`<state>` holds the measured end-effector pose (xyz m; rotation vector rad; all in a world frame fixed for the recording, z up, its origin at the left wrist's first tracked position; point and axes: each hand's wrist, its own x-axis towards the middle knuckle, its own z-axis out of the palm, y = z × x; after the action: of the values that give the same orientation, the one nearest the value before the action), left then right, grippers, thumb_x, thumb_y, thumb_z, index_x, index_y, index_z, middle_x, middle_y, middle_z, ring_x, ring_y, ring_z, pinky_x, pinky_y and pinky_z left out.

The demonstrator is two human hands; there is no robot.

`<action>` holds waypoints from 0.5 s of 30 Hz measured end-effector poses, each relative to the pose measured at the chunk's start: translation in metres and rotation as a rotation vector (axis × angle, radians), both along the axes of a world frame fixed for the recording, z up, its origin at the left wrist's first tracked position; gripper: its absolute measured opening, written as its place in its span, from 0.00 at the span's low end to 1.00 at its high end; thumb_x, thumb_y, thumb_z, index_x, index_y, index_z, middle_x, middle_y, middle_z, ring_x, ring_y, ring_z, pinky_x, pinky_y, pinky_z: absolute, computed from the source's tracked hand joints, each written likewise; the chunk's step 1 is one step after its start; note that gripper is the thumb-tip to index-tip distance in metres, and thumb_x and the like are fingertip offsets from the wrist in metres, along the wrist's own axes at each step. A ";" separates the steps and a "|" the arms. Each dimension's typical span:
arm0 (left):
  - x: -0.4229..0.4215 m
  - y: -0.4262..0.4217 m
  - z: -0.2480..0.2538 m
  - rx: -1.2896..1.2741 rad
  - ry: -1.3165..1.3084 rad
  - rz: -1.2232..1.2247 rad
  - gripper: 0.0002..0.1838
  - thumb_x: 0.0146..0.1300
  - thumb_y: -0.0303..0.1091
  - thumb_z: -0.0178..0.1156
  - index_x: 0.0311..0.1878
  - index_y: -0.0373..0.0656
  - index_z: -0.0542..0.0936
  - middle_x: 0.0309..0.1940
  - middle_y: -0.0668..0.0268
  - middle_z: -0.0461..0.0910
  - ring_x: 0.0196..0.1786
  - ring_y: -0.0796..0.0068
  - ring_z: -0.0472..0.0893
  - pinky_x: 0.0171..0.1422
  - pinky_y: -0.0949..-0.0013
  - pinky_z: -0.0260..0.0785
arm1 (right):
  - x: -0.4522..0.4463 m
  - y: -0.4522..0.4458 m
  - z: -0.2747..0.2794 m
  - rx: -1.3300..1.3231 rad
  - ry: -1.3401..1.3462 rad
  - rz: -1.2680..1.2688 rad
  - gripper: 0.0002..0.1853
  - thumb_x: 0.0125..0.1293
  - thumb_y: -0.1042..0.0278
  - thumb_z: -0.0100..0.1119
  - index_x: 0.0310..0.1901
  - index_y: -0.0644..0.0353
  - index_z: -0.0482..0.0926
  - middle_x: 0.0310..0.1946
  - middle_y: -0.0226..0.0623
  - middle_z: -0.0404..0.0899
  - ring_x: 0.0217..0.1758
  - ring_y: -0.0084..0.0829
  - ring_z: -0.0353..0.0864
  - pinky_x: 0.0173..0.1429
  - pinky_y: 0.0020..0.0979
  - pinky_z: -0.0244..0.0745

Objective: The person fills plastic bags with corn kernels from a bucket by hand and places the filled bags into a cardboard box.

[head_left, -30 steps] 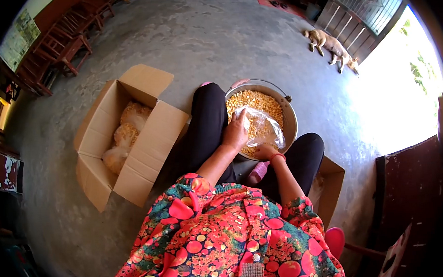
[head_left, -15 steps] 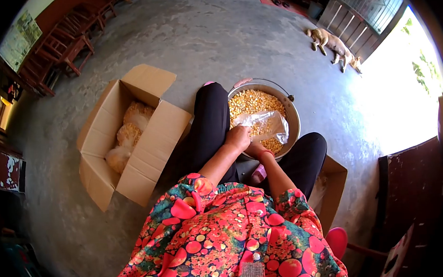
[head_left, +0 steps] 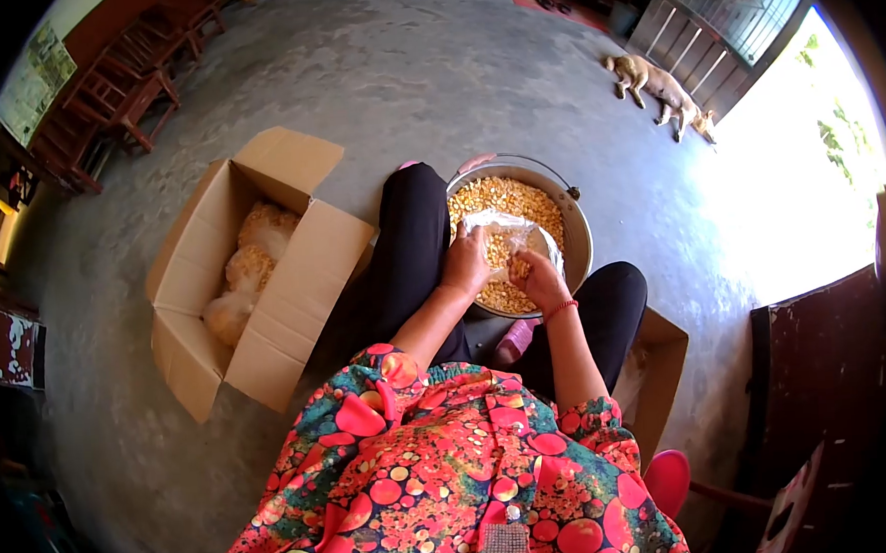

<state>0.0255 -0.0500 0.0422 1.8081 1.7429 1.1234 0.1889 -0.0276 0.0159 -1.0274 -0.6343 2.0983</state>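
A metal bucket [head_left: 580, 234] of yellow corn kernels [head_left: 509, 195] stands between my knees. Over the corn lies a clear plastic bag [head_left: 539, 239], its mouth spread toward me and some kernels showing through it. My left hand [head_left: 465, 263] is closed on the bag's left edge. At the near right side of the bag, my right hand [head_left: 541, 283], with a red band at the wrist, has its fingers curled around a handful of kernels. The fingertips of both hands are partly hidden.
To the left, an open cardboard box [head_left: 299, 304] holds several filled plastic bags [head_left: 252, 268]. Another cardboard box [head_left: 665, 365] sits beside my right knee. A dog [head_left: 662, 90] lies near the doorway, and wooden chairs [head_left: 133, 97] line the far left wall.
My hands have moved apart from close together at the bag's near edge. The bag's mouth has opened, and my right hand has turned up with kernels in it.
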 end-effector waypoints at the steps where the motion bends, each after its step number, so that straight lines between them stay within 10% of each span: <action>1: 0.000 0.000 0.001 0.002 0.001 -0.001 0.15 0.43 0.21 0.48 0.39 0.33 0.68 0.42 0.40 0.65 0.40 0.45 0.70 0.45 0.57 0.65 | -0.007 0.003 0.007 0.021 0.003 -0.136 0.08 0.59 0.70 0.44 0.35 0.65 0.72 0.30 0.36 0.71 0.32 0.28 0.72 0.35 0.27 0.73; 4: 0.000 -0.002 0.004 0.109 0.031 0.026 0.15 0.45 0.21 0.48 0.40 0.33 0.69 0.41 0.43 0.66 0.38 0.48 0.72 0.43 0.58 0.66 | -0.022 0.015 0.018 0.071 0.045 -0.248 0.11 0.57 0.69 0.47 0.39 0.66 0.71 0.32 0.37 0.73 0.38 0.32 0.73 0.42 0.32 0.72; 6: 0.000 -0.002 0.004 0.083 0.076 0.016 0.16 0.46 0.20 0.47 0.42 0.32 0.69 0.42 0.42 0.66 0.41 0.47 0.71 0.46 0.59 0.65 | -0.034 0.015 0.029 1.122 -1.155 0.300 0.16 0.55 0.69 0.49 0.46 0.64 0.69 0.44 0.38 0.71 0.45 0.37 0.71 0.47 0.38 0.69; 12: -0.002 0.001 -0.006 0.168 0.032 0.024 0.20 0.45 0.19 0.47 0.46 0.30 0.68 0.46 0.38 0.63 0.50 0.46 0.66 0.55 0.59 0.59 | -0.049 0.019 0.020 0.436 -0.610 0.051 0.16 0.56 0.67 0.48 0.47 0.58 0.70 0.40 0.36 0.73 0.43 0.35 0.74 0.43 0.30 0.72; 15: -0.001 0.001 -0.003 0.107 0.009 0.023 0.20 0.44 0.19 0.46 0.46 0.30 0.68 0.46 0.36 0.62 0.48 0.44 0.67 0.52 0.58 0.62 | -0.021 0.011 0.019 0.305 -0.356 0.507 0.14 0.58 0.61 0.44 0.42 0.58 0.72 0.40 0.34 0.73 0.39 0.27 0.74 0.41 0.30 0.72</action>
<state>0.0248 -0.0492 0.0391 1.8625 1.7432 1.2412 0.1675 -0.0170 0.0353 -1.1552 -1.4742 2.1438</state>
